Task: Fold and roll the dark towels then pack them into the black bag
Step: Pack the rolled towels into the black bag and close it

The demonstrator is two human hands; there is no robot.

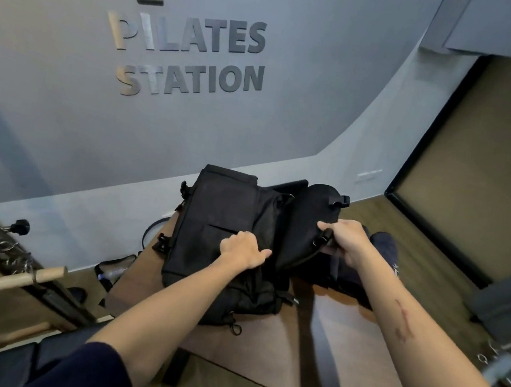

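Observation:
The black bag [221, 221] lies on a brown table [308, 346], its top flap [306, 219] folded back to the right. My left hand [242, 250] grips the edge of the bag's opening, fingers curled into the fabric. My right hand [342, 237] holds the flap by its strap and buckle. Dark towels [380, 245] lie bunched on the table behind and under my right hand, partly hidden by it and the flap.
A grey wall with raised letters stands behind the table. A wooden bar on metal framing [9, 274] sits at the left. A cable and small items lie on the floor [114, 269] by the table's left edge. Dark framed panel at right.

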